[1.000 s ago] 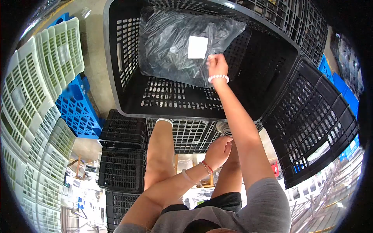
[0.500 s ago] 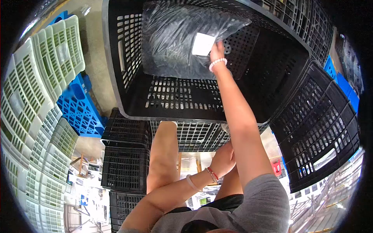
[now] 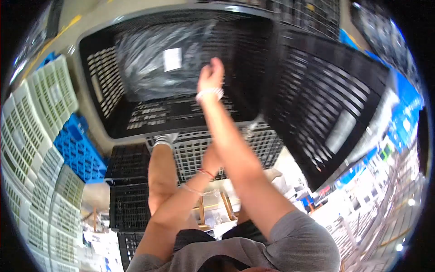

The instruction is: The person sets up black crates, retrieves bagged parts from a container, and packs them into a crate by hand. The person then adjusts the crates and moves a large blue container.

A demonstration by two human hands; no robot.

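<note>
A dark plastic-wrapped package (image 3: 140,68) with a white label (image 3: 172,60) lies inside a large black crate (image 3: 108,131). Above the crate's interior, right of the label and apart from the package, my right hand (image 3: 211,78) is raised with its fingers apart and nothing in it. It wears a beaded bracelet. My left hand (image 3: 213,158), with a red bracelet at its wrist, is by my right forearm, below the crate's near rim. The forearm partly covers it, so its fingers are hidden.
Pale green crates (image 3: 41,104) are stacked at the left beside a blue pallet (image 3: 79,147). Smaller black crates (image 3: 129,206) stand at lower left. Another black crate (image 3: 326,95) leans at the right. A light grid-sided crate (image 3: 195,156) sits below the large one.
My right hand has come away from the package near the label. The view has swung, so the large crate appears further left and the right-hand crate looks larger.
</note>
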